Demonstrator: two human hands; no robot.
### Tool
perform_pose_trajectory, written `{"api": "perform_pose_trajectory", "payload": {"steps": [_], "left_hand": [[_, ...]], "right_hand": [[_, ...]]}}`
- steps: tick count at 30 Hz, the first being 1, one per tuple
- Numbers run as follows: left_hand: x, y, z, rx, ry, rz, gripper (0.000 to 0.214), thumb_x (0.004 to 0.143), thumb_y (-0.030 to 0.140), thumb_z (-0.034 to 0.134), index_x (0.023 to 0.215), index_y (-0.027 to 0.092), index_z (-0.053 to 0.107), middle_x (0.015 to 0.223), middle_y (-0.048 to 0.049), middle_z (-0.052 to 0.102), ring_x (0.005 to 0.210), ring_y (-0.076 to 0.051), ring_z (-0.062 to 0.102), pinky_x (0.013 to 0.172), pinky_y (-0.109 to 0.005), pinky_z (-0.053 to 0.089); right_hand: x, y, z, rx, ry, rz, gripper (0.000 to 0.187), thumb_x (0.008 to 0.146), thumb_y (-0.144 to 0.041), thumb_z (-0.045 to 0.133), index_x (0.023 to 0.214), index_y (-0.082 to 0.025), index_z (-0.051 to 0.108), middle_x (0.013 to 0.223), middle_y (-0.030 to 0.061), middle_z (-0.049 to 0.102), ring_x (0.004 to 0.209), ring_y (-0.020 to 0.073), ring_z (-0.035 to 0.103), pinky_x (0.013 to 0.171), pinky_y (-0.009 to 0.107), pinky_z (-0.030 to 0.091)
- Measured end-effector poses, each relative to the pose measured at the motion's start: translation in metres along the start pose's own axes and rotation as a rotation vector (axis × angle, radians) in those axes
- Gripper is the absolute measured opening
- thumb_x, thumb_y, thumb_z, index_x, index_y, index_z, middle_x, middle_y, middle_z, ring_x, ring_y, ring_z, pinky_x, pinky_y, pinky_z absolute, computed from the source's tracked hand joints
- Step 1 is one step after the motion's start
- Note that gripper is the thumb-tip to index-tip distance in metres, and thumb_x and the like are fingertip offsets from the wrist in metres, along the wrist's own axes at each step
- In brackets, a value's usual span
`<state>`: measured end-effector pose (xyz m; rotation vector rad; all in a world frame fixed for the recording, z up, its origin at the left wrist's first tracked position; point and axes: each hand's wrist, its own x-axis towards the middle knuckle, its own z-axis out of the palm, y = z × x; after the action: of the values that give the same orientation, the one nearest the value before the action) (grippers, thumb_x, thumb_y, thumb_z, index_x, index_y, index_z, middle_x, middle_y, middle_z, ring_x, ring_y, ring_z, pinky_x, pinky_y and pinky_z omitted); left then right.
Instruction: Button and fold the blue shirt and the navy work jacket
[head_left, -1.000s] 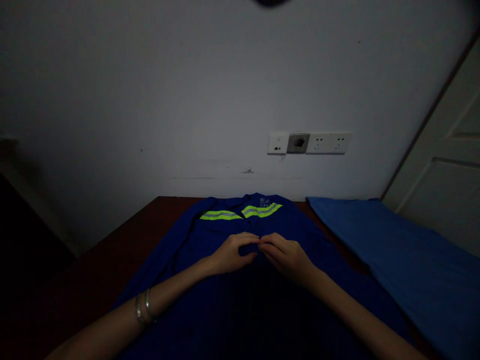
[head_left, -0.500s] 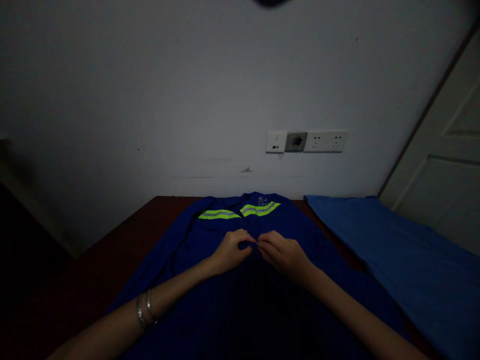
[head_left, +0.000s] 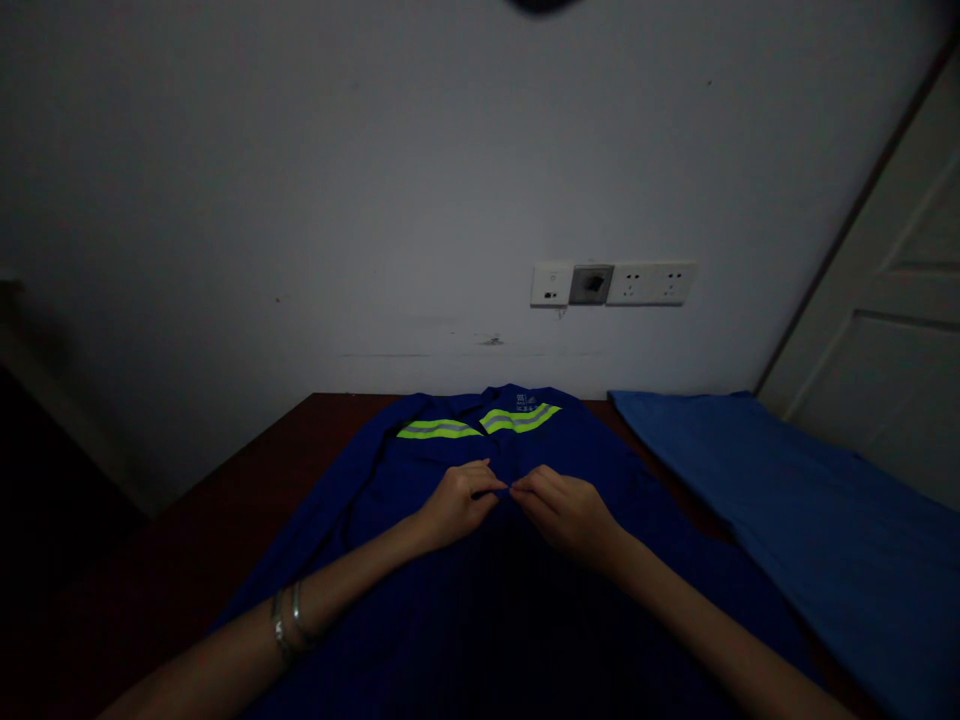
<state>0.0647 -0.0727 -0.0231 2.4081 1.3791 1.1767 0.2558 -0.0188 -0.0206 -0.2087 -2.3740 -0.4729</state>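
A dark blue work jacket (head_left: 585, 450) lies spread out with its collar toward the wall. Yellow-green and grey reflective strips cross its chest, and small print shows near the collar. At the middle of the jacket's front, my left hand (head_left: 461, 505) is closed in a pinch on the fabric edge. My right hand (head_left: 562, 508) pinches the same front edge from the other side, its fingertips almost touching those of the left. What exactly lies between the fingertips is too small and dark to make out. Two silver bangles circle my left wrist.
Under the jacket is a dark red tabletop (head_left: 255, 470). A lighter blue cloth (head_left: 787, 500) lies along the right side. Behind stands a pale wall (head_left: 375, 200) with a row of sockets (head_left: 649, 284); a panelled door (head_left: 907, 330) is at the right.
My left thumb has closed up toward its fingers, narrowing the gap between them. Both hands stay at the same place on the jacket, which has hardly moved.
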Motion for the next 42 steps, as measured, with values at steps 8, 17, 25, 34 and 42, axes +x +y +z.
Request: {"api": "perform_pose_trajectory", "payload": {"steps": [8, 17, 25, 34, 42], "left_hand": [[-0.001, 0.005, 0.001, -0.019, 0.023, -0.074, 0.022, 0.074, 0.011, 0.051, 0.084, 0.019, 0.069, 0.078, -0.002, 0.068, 0.077, -0.015, 0.061, 0.097, -0.039, 0.038], [0.006, 0.018, -0.024, -0.446, -0.171, -0.284, 0.026, 0.081, 0.03, 0.049, 0.091, 0.014, 0.067, 0.096, -0.006, 0.065, 0.091, -0.017, 0.058, 0.084, -0.029, 0.042], [0.009, 0.026, -0.004, -0.577, 0.01, -0.587, 0.027, 0.07, 0.038, 0.062, 0.079, 0.014, 0.071, 0.082, -0.0043, 0.07, 0.079, -0.019, 0.061, 0.075, -0.03, 0.045], [0.01, 0.028, -0.004, -0.654, 0.104, -0.655, 0.02, 0.065, 0.033, 0.065, 0.066, 0.013, 0.069, 0.069, -0.0028, 0.067, 0.069, -0.016, 0.057, 0.065, -0.026, 0.042], [0.015, 0.024, 0.004, -0.698, 0.109, -0.685, 0.014, 0.065, 0.026, 0.058, 0.061, 0.013, 0.062, 0.059, 0.0024, 0.059, 0.06, -0.01, 0.05, 0.058, -0.021, 0.036]], "right_hand": [[0.001, -0.001, -0.001, -0.001, 0.028, -0.003, 0.02, 0.087, -0.017, 0.041, 0.083, -0.015, 0.061, 0.075, 0.0036, 0.061, 0.069, 0.0133, 0.053, 0.056, 0.024, 0.037], [-0.007, 0.013, -0.006, 0.046, 0.067, -0.021, 0.024, 0.09, -0.018, 0.037, 0.093, -0.016, 0.061, 0.086, 0.0042, 0.065, 0.078, 0.0122, 0.058, 0.066, 0.023, 0.043], [-0.007, 0.012, -0.005, -0.055, 0.129, -0.094, 0.028, 0.089, -0.016, 0.036, 0.096, -0.016, 0.063, 0.09, 0.0057, 0.067, 0.082, 0.0157, 0.057, 0.069, 0.027, 0.045], [-0.006, 0.008, -0.006, -0.062, 0.178, -0.113, 0.026, 0.088, -0.015, 0.038, 0.096, -0.016, 0.063, 0.089, 0.0062, 0.067, 0.082, 0.0166, 0.056, 0.069, 0.029, 0.044], [-0.004, 0.005, -0.007, -0.048, 0.185, -0.117, 0.028, 0.089, -0.015, 0.036, 0.093, -0.016, 0.064, 0.089, 0.006, 0.067, 0.082, 0.016, 0.056, 0.065, 0.028, 0.042]]}}
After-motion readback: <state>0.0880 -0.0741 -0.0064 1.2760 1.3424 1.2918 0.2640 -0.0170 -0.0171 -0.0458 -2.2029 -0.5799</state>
